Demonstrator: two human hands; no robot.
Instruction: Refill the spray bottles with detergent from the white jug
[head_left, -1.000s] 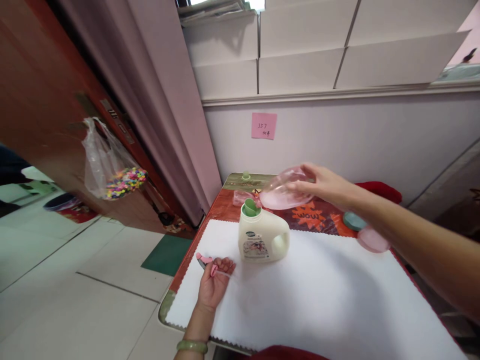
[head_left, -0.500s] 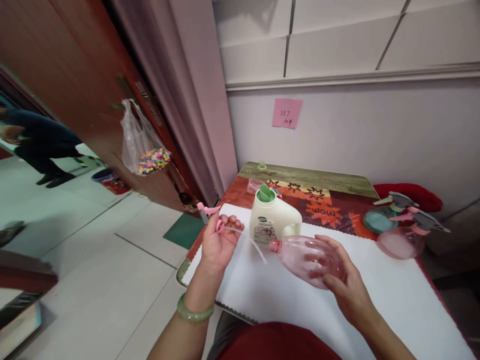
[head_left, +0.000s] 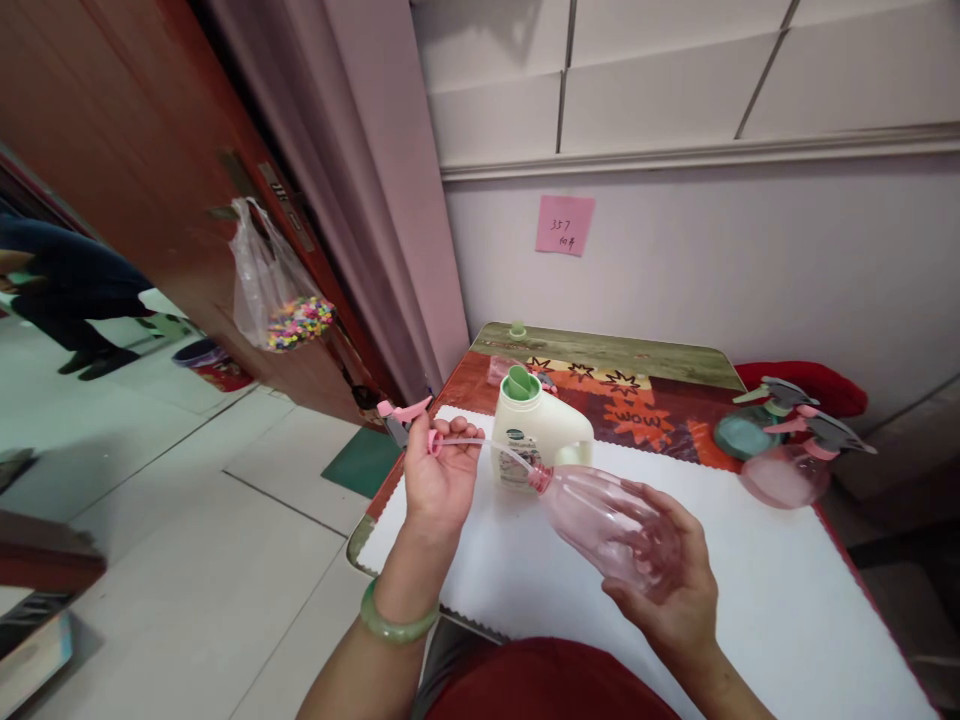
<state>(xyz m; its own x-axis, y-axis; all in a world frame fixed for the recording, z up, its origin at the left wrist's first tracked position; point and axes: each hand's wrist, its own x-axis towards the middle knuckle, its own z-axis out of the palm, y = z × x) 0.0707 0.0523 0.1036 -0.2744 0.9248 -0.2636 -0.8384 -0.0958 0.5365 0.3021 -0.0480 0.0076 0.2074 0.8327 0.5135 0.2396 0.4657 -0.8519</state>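
Observation:
My left hand (head_left: 442, 475) grips a pink and grey trigger spray head (head_left: 405, 412), its pink collar facing right. From the collar a thin clear tube runs across to the mouth of a pink see-through bottle (head_left: 592, 510); its tip is at the neck, and I cannot tell how far inside. My right hand (head_left: 667, 580) is wrapped round the bottle's base and tilts it, neck to the left. Just behind them a cream jug (head_left: 544, 425) with a green spout stands upright on a white sheet (head_left: 517, 570).
Two filled spray bottles, one green (head_left: 750, 428) and one pink (head_left: 787, 475), stand at the table's right. A small green cap (head_left: 517, 329) sits at the back. A bag of colourful beads (head_left: 281, 300) hangs on the door at left. Another person (head_left: 67, 280) sits beyond.
The tube's loose end has risen from below to the bottle's mouth. My right hand has tipped the bottle so that its neck sits higher and farther left.

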